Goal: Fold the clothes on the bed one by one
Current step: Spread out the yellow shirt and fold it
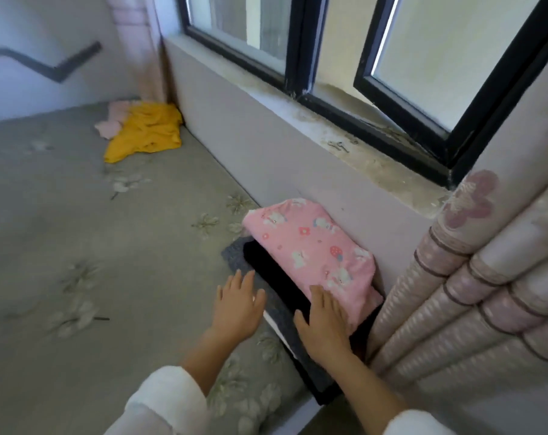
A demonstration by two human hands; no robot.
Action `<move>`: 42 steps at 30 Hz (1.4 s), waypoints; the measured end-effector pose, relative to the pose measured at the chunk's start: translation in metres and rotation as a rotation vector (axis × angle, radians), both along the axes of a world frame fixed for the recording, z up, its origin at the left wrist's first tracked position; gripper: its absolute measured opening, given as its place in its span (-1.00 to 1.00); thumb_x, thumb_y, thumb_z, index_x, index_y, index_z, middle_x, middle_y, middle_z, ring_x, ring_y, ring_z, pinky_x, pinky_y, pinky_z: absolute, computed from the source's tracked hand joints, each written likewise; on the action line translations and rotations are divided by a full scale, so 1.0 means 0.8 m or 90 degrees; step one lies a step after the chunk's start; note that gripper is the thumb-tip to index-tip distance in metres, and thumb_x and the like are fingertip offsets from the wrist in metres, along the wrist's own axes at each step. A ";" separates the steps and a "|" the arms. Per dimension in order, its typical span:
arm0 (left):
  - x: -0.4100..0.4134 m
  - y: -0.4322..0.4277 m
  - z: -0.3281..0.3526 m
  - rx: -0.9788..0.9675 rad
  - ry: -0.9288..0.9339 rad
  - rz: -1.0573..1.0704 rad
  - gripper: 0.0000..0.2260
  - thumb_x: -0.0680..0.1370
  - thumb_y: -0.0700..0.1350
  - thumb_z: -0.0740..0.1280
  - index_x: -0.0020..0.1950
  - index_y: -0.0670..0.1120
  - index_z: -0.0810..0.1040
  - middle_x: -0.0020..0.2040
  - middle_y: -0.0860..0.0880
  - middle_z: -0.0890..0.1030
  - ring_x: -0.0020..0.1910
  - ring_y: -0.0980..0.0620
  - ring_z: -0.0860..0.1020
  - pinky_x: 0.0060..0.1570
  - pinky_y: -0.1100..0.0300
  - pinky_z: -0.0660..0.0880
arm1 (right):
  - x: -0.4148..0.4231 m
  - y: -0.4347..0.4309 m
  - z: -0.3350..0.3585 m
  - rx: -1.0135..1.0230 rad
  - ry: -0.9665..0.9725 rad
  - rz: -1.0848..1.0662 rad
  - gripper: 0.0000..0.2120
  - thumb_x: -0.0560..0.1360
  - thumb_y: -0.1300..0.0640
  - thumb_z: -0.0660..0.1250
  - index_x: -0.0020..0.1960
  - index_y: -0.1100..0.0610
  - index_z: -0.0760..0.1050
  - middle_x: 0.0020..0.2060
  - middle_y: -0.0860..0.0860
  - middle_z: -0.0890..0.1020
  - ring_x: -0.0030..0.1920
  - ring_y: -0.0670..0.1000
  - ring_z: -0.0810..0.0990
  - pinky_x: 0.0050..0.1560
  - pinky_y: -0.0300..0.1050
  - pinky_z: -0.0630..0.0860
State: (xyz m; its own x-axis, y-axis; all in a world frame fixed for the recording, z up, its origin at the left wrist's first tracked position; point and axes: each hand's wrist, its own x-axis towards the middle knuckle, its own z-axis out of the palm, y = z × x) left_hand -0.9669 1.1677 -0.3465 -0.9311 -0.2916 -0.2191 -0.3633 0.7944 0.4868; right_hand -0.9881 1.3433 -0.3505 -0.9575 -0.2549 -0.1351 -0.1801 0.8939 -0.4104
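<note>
A folded pink garment with a cartoon print (310, 246) lies on top of a stack of folded dark clothes (266, 271) against the wall under the window. My right hand (324, 324) rests flat, fingers spread, on the near end of the pink garment and the dark layer below it. My left hand (238, 304) hovers open just left of the stack, over the bed. A crumpled yellow garment (147, 131) and a pale pink one (114, 119) lie unfolded in the far corner of the bed.
The bed has a grey floral sheet (78, 246). A padded pink headboard (473, 293) rises at the right. The window sill (376, 164) and a black-framed window (297, 67) run along the wall behind the stack.
</note>
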 end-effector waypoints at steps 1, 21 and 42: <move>0.034 -0.008 0.002 -0.006 -0.002 0.028 -0.51 0.64 0.10 0.05 0.55 -0.02 0.11 0.56 -0.11 0.11 0.52 -0.09 0.09 0.48 -0.06 0.00 | 0.020 -0.009 0.001 0.011 -0.002 0.032 -0.43 0.59 -0.08 0.12 0.51 0.10 0.06 0.47 0.03 0.21 0.45 0.06 0.17 0.44 0.05 0.13; 0.710 -0.289 0.046 -0.070 -0.062 0.593 -0.57 0.63 0.04 0.07 0.49 -0.02 0.24 0.47 -0.06 0.30 0.42 -0.08 0.26 0.40 0.00 0.14 | 0.514 -0.406 0.008 0.062 -0.067 0.608 -0.40 0.56 -0.09 0.16 0.51 0.14 0.10 0.43 0.08 0.29 0.39 0.12 0.28 0.36 0.04 0.23; 1.239 -0.666 0.049 -0.122 -0.102 0.768 -0.57 0.62 0.03 0.08 0.48 -0.03 0.23 0.47 -0.08 0.28 0.45 -0.06 0.20 0.45 -0.11 0.03 | 1.049 -0.884 -0.012 0.089 -0.038 0.892 -0.36 0.55 -0.15 0.14 0.51 0.11 0.06 0.45 0.07 0.25 0.42 0.14 0.24 0.37 0.14 0.20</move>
